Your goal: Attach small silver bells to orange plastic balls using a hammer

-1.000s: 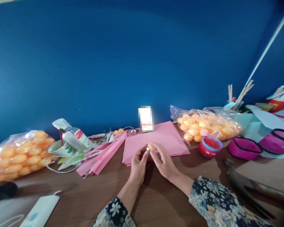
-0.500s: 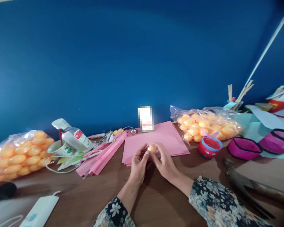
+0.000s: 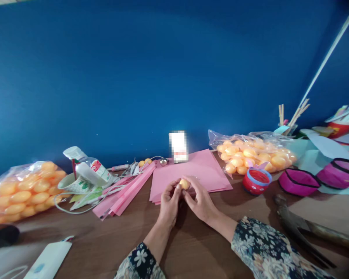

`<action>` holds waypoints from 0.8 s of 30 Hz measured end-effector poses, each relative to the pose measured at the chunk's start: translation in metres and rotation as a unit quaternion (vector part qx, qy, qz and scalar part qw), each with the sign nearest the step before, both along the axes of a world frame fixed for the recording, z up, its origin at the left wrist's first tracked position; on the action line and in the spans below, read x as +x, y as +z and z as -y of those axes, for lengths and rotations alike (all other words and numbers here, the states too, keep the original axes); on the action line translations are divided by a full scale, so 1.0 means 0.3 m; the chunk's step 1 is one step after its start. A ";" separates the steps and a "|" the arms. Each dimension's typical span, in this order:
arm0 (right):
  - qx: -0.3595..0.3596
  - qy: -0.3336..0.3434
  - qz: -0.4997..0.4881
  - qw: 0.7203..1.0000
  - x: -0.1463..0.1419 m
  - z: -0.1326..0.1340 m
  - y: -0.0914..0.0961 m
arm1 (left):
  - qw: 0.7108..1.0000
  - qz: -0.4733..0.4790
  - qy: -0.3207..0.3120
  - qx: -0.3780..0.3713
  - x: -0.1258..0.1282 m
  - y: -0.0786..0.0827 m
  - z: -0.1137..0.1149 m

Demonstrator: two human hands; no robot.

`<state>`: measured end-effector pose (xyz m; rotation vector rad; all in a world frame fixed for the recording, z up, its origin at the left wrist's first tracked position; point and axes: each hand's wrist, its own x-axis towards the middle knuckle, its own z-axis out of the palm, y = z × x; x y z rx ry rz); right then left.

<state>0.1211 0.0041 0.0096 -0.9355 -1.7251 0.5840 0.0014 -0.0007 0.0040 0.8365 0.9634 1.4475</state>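
Orange ball (image 3: 184, 184), in the grip: lower part hidden by fingers (image 3: 177, 190). White item (image 3: 179, 146) beyond: pixelated. Bag of balls (image 3: 21, 197), far left: edge-cropped. Hammer (image 3: 301, 224), right: handle end cropped.

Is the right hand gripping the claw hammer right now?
No, the claw hammer lies on the brown table while the right hand and left hand hold a small orange ball.

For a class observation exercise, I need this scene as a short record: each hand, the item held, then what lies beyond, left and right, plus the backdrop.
Left hand: holding a small orange ball
Right hand: holding the same ball
Beyond hands: pink sheets on a brown table
Left side: pink strips, tilted bottle, bagged orange balls
Right side: red cup, hammer
Backdrop: blue wall
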 end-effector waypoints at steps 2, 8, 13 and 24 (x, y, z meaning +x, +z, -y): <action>-0.004 0.000 0.001 1.000 0.001 0.001 0.006 | 1.000 -0.005 0.003 0.003 -0.001 -0.004 -0.001; -0.023 0.019 -0.020 0.999 0.000 0.005 0.015 | 1.000 -0.023 0.014 0.014 -0.005 -0.016 -0.002; -0.072 0.010 -0.057 0.996 -0.003 -0.003 -0.007 | 1.000 -0.011 0.004 0.013 -0.003 -0.010 0.001; -0.091 0.014 -0.072 0.993 -0.003 -0.005 -0.001 | 0.999 -0.041 0.006 0.018 -0.006 -0.021 -0.002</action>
